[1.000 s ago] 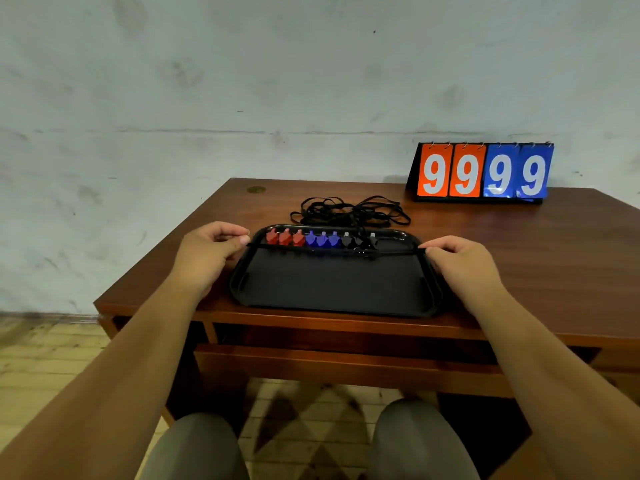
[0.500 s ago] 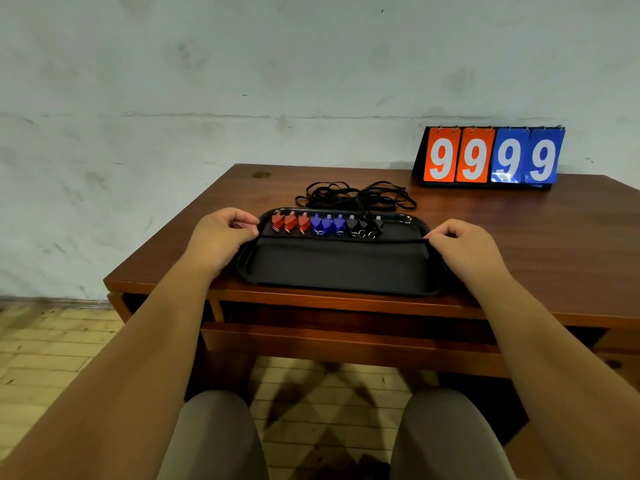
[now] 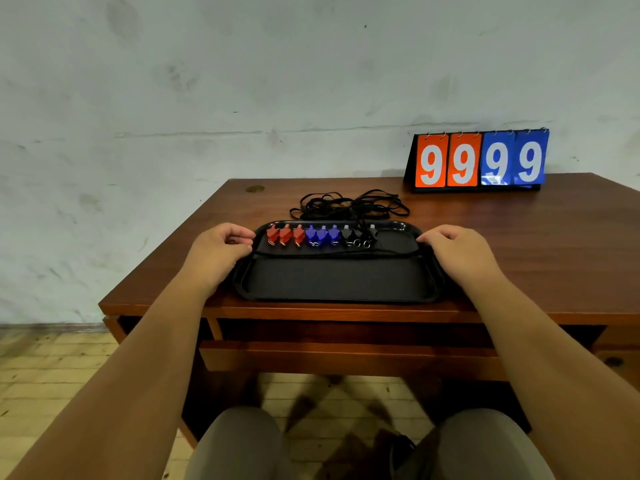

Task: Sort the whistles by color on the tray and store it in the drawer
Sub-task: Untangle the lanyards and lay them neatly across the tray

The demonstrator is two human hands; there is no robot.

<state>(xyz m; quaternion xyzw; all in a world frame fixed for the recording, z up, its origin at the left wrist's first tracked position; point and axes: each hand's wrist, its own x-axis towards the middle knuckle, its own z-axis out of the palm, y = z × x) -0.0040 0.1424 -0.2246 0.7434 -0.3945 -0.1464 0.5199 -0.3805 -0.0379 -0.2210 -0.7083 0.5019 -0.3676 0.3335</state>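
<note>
Now left grip (image 3: pixel 221 252) and right grip (image 3: pixel 457 252) curl round the short ends of the tray (image 3: pixel 332 282), which lies crosswise on the counter (image 3: pixel 536 254), whistles (image 3: pixel 320 235) rowed by color along its far rim; the drawer (image 3: pixel 346 358) waits below, nearer the person.

Wooden desk (image 3: pixel 519 237), flip scoreboard (image 3: pixel 479 159) (reading 9999) at its far edge, tangled black cords (image 3: pixel 346 204), stained white wall (image 3: pixel 207 81)

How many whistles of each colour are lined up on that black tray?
Red plastic whistles: 3
Blue plastic whistles: 3
Black plastic whistles: 3
Total: 9, all in one row along the far edge of the black plastic tray.
</note>
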